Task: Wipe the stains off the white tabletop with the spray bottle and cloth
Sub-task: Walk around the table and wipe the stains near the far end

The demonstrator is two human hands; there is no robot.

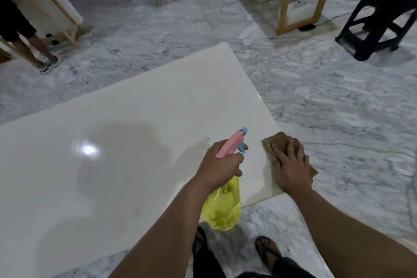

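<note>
Head view, 1 frame; contents as follows.

Item 1, white tabletop (126,119): glossy slab seen from above, near-right corner toward the person; a bright lamp glint left of centre; a faint yellowish mark toward the near-left part, too pale to call a stain with certainty; no distinct stain legible elsewhere.

Item 2, spray bottle (223,201): translucent yellow body, pink head, blue nozzle and trigger; held clear of the surface above the near edge, nozzle aimed away from the person across the slab.

Item 3, cloth (274,142): brown, folded, lying flat at the right edge of the slab near the corner.

Item 4, left hand (220,165): fingers curled round the bottle's neck, 1 finger at the trigger; whether the trigger is squeezed cannot be told.

Item 5, right hand (291,168): fingers straight and spread, palm pressing the cloth down onto the surface.

Surroundings: grey marbled floor (316,97); black plastic stool (381,16) far right; wooden frame (300,0) beyond the table; a second person's legs at far left; the wearer's sandalled feet below the bottle.

Step in hand, by judgement: spraying stage, with the cloth parked and ready; wiping appears hardly begun.

Next move calls for: a trigger pull aimed at the marked area; then the cloth slid left under firm flat pressure, bottle kept lifted out of its path.
</note>
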